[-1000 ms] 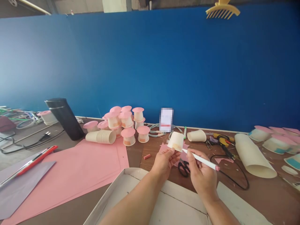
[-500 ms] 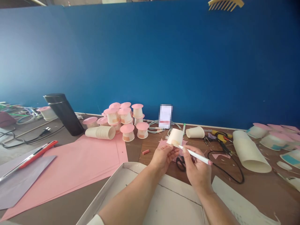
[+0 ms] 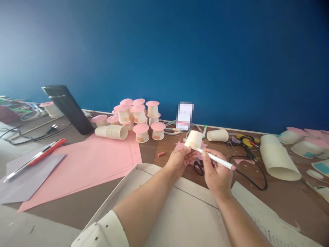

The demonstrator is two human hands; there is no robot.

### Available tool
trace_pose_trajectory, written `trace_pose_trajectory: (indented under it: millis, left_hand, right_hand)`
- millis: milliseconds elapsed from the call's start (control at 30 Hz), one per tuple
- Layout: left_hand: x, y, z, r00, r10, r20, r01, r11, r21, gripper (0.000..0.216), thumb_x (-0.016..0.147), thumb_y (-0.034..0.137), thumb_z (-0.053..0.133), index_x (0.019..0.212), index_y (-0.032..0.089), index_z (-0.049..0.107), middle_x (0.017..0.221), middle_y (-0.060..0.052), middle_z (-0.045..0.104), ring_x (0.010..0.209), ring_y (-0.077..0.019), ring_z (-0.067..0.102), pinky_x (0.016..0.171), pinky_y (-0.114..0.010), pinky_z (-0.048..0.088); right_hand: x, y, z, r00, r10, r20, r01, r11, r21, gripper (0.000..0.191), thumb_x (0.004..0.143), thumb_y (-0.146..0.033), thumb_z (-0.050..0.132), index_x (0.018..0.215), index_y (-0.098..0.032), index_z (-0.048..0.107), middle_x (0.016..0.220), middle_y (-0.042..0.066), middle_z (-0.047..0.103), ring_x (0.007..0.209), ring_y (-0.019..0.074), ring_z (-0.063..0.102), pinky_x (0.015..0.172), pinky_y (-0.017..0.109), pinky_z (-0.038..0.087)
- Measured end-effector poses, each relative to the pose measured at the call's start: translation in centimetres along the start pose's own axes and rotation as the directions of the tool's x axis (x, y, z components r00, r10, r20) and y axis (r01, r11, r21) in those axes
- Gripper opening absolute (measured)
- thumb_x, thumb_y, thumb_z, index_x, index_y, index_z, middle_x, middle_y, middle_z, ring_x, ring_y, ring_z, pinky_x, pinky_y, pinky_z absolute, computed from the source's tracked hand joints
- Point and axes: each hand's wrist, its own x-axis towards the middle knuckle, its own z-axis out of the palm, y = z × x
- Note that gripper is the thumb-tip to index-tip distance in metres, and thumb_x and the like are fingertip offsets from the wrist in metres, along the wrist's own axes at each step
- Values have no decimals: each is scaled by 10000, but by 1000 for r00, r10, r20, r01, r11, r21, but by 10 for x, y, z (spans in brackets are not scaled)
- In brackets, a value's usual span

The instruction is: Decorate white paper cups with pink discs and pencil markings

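An upside-down white paper cup [image 3: 194,138] is gripped near its rim by my left hand [image 3: 180,159]. A pale orange patch marks the cup's lower side. My right hand [image 3: 218,173] is closed around a white marker [image 3: 218,160] with a pink end, its tip at the cup's side by the rim. Below the cup lie pink paper scraps [image 3: 180,145] and scissors with black handles [image 3: 198,167], partly hidden by my hands. A small reddish marker cap [image 3: 161,154] rests on the table to the left.
Paper cups with pink disc tops [image 3: 138,111] are stacked at the back, beside nested cups [image 3: 111,132]. Pink sheets [image 3: 102,161], a red utility knife [image 3: 47,151] and a black bottle [image 3: 68,109] are left. Right are a single cup [image 3: 217,135], a cable [image 3: 259,187] and a paper roll [image 3: 279,157].
The view has tilted down slightly, so the table's things sit higher in the picture. My hands keep hold of the cup and marker, with the tip still at the cup's lower side.
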Motion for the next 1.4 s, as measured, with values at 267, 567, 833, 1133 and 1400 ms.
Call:
trace_pose_trajectory:
  millis: [267,567,833,1133,1400]
  left_hand:
    - [-2,4,4,999,-35,-34,34,999,-31,175,880,64,534,809,65,693,764,-109,710,740,-130,683,776,-229,546]
    - [-4,6,7,997,-58,-44,56,998,-42,181,877,54,544,773,63,692,735,-98,694,715,-129,676,827,-254,549]
    - [-1,4,5,997,-56,-44,55,998,-37,188,885,65,543,771,59,692,735,-108,697,715,-127,679,734,-212,543]
    - [-3,4,4,999,-41,-18,40,999,-28,175,899,93,540,874,47,708,799,-114,716,739,-125,686,717,-199,542]
    - [-2,3,6,999,-44,-20,43,999,-2,163,895,73,546,859,19,696,776,-127,714,728,-132,687,761,-226,542]
  right_hand:
    - [2,-9,-1,999,27,-30,-28,999,-32,368,868,-503,608,954,-156,694,846,84,714,610,139,611,599,282,528]
    - [2,-8,0,996,60,-59,-64,996,-61,416,864,-551,602,992,-167,699,826,67,705,548,116,572,539,261,501]
    - [3,-6,-2,994,80,-80,-82,996,-24,432,855,-543,617,980,-137,699,830,100,704,610,154,623,582,287,518]
    - [4,-3,-2,997,58,-43,-59,998,-11,378,871,-504,608,991,-157,699,836,95,720,660,173,655,622,296,536]
    - [3,-4,-1,996,-76,-52,70,990,-124,332,886,-467,594,960,-166,712,930,106,742,691,165,667,603,262,528]
